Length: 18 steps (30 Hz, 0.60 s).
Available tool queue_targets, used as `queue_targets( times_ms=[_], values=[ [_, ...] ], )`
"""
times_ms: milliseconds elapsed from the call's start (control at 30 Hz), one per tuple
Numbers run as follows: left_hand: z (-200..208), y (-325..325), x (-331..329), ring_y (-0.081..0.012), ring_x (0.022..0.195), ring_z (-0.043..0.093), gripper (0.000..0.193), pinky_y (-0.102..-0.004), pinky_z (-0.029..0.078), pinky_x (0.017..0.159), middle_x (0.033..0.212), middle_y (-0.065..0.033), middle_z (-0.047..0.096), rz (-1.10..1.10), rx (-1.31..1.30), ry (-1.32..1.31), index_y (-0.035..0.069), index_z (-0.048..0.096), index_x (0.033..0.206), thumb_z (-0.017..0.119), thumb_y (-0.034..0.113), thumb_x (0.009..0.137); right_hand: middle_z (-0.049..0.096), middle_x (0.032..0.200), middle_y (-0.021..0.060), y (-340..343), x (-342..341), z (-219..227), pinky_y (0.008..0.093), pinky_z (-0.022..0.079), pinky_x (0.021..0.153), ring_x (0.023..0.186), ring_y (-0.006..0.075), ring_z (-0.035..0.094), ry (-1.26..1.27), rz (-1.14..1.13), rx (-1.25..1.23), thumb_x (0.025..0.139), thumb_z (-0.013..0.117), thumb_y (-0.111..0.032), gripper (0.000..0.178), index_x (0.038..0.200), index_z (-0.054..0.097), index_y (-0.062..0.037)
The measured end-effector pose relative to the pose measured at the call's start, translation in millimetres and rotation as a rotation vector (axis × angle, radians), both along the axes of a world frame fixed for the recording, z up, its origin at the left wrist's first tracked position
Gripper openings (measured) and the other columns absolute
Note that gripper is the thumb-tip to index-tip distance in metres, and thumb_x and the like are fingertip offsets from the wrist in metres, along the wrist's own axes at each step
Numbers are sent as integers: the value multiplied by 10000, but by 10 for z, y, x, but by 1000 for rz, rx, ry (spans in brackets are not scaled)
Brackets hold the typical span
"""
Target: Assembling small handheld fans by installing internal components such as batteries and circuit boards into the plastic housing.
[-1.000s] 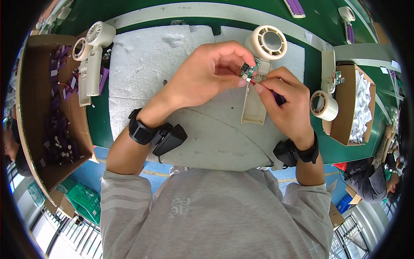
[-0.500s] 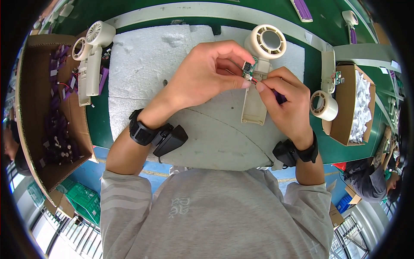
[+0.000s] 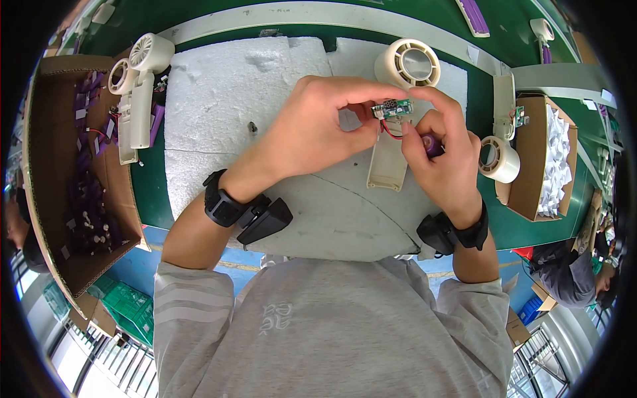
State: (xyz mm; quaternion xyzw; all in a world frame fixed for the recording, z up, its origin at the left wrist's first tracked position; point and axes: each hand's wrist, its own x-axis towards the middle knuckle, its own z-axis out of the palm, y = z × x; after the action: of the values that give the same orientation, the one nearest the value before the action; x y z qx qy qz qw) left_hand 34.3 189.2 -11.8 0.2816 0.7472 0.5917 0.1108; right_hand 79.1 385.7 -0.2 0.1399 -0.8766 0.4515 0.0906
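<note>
A small green circuit board (image 3: 395, 108) is pinched at its left end by the thumb and fingers of my left hand (image 3: 312, 123). Red and black wires (image 3: 389, 131) hang from the board toward my right hand (image 3: 443, 159). That hand curls round a purple cylindrical battery (image 3: 433, 144), mostly hidden by the fingers, while its index finger reaches up to the right end of the board. Beneath both hands lies a cream handheld fan (image 3: 387, 166), its handle shell open and pointing toward me. The round fan head (image 3: 408, 63) sits beyond my fingertips.
White foam sheets (image 3: 225, 86) cover the green table (image 3: 151, 192). At left stands a cardboard box (image 3: 119, 225) of purple batteries, with cream fan parts (image 3: 141, 99) at its edge. On the right, another fan (image 3: 499, 161) lies beside a box of white pieces (image 3: 556, 166).
The circuit board has turned from upright to nearly level. My right fingers have moved off the wire plug; the index finger now extends up to the board, and the wires show more.
</note>
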Motion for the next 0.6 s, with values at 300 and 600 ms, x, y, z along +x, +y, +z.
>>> queue_targets(
  times_ms=[300, 600],
  values=[
    [21, 21, 16, -164, 908, 676, 377, -294, 562, 797, 1043, -94, 687, 17, -81, 88, 18, 656, 1141, 634, -92, 781, 516, 552, -22, -31, -7, -41, 183, 374, 485, 516, 26, 436, 18, -51, 84, 769, 754, -6, 439, 1174, 594, -60],
    [-94, 68, 8, -178, 768, 700, 299, -291, 583, 740, 883, -92, 710, 122, 143, -38, 43, 699, 1062, 692, -9, 768, 590, 796, -2, 3, -77, -63, 177, 355, 464, 541, 13, 449, 119, -53, 87, 728, 801, -15, 364, 1060, 658, -52]
  ],
)
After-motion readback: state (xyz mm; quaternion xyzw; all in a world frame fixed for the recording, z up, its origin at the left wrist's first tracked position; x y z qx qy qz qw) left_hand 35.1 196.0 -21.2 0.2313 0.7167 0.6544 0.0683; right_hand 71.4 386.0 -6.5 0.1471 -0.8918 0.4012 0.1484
